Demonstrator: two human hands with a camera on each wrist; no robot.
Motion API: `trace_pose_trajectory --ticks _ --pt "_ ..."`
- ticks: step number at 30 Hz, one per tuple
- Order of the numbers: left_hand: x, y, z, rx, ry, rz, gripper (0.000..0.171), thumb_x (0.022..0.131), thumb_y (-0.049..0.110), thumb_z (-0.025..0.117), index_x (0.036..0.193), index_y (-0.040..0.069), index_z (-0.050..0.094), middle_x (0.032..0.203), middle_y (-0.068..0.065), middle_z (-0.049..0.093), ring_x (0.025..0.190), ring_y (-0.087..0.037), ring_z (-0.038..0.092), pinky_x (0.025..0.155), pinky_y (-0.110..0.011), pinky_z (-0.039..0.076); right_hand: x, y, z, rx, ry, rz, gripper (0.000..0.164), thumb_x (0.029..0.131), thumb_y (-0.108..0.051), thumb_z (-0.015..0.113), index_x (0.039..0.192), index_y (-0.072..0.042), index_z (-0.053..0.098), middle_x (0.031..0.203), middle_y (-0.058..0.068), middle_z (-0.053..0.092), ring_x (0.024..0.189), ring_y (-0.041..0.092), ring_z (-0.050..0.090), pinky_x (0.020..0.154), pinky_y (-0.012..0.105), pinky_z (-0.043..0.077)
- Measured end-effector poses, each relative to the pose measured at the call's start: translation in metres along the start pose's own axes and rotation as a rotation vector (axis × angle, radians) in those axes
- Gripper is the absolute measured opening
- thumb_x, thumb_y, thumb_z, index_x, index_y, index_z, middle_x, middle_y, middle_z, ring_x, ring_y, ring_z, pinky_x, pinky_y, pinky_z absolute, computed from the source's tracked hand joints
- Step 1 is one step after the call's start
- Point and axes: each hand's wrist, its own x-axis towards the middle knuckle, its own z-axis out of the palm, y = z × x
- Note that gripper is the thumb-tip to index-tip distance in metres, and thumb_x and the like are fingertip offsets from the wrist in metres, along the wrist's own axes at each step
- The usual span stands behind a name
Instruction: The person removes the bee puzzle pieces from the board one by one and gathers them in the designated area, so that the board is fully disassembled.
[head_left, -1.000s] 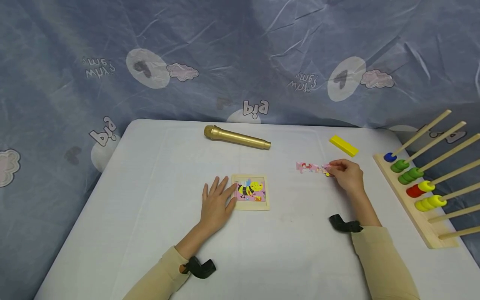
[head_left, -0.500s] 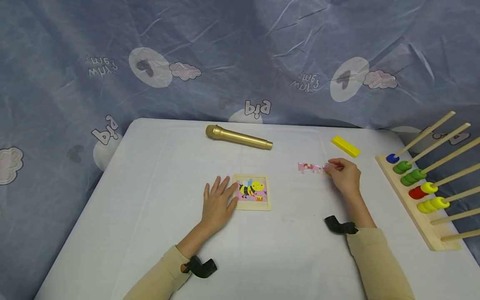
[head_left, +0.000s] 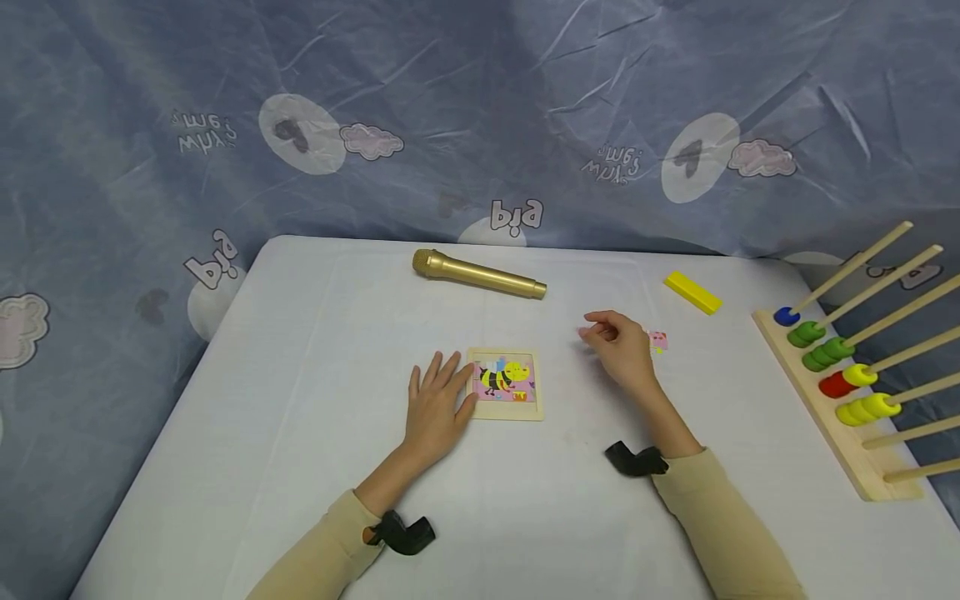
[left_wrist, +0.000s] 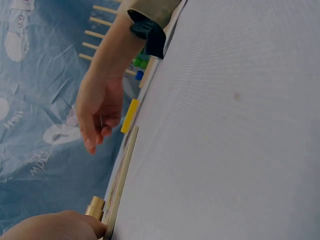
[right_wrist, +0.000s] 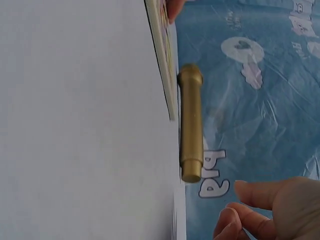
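My left hand (head_left: pixel 435 408) lies flat with fingers spread, its thumb and index finger resting on the left side of a wooden-framed bee puzzle (head_left: pixel 506 411). In the left wrist view the same hand (left_wrist: pixel 57 226) touches the frame's edge. My right hand (head_left: pixel 622 350) hovers right of the puzzle, fingers loosely bent. The right wrist view shows its thumb (right_wrist: pixel 255 192) apart from the fingertips, with nothing visible between them. Behind this hand a pink puzzle piece (head_left: pixel 657 340) shows on the table; any pieces to its left are hidden.
A gold microphone (head_left: pixel 480 275) lies behind the puzzle. Farther right are a yellow block (head_left: pixel 693 292) and a wooden peg rack (head_left: pixel 825 400) with coloured beads along the table's right side. A patterned blue-grey cloth (head_left: pixel 450 100) hangs behind the white table (head_left: pixel 300 375).
My right hand has come away from the right end of the row of pink pieces and moved left, now covering most of it. The left hand stays on the puzzle.
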Motion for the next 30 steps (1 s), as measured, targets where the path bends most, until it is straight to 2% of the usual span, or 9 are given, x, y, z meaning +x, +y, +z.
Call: trace_pose_trajectory --ticks 8,14,21,30 --pt "0.000 0.001 0.000 -0.012 0.003 0.003 0.044 0.092 0.026 0.065 0.133 0.011 0.060 0.150 -0.014 0.046 0.145 -0.039 0.030 0.114 -0.066 0.014 -0.013 -0.033 0.031 0.064 -0.124 -0.069 0.028 0.088 -0.010 0.071 0.113 0.001 0.068 0.088 0.011 0.062 0.076 0.018 0.053 0.060 0.018 0.041" --pt "0.001 0.001 0.001 -0.008 -0.013 -0.007 0.044 0.093 0.027 0.064 0.134 0.012 0.060 0.151 -0.013 0.045 0.146 -0.038 0.029 0.115 -0.065 0.013 -0.020 -0.051 0.051 0.077 -0.186 -0.102 0.027 0.087 -0.010 0.072 0.111 0.001 0.069 0.088 0.010 0.061 0.076 0.019 0.053 0.062 0.018 0.041" --pt "0.001 0.000 0.000 -0.001 -0.004 0.000 0.044 0.093 0.027 0.064 0.134 0.012 0.060 0.150 -0.014 0.047 0.144 -0.039 0.032 0.114 -0.066 0.015 -0.025 -0.062 0.070 0.070 -0.245 -0.146 0.028 0.085 -0.013 0.074 0.110 0.000 0.070 0.086 0.008 0.062 0.073 0.017 0.055 0.064 0.022 0.044" --pt "0.000 0.000 -0.001 -0.005 -0.017 -0.008 0.044 0.093 0.028 0.063 0.134 0.012 0.060 0.151 -0.013 0.045 0.145 -0.039 0.030 0.114 -0.066 0.014 -0.030 -0.066 0.083 0.071 -0.263 -0.205 0.027 0.083 -0.010 0.077 0.107 0.001 0.071 0.084 0.007 0.061 0.071 0.014 0.055 0.063 0.021 0.045"
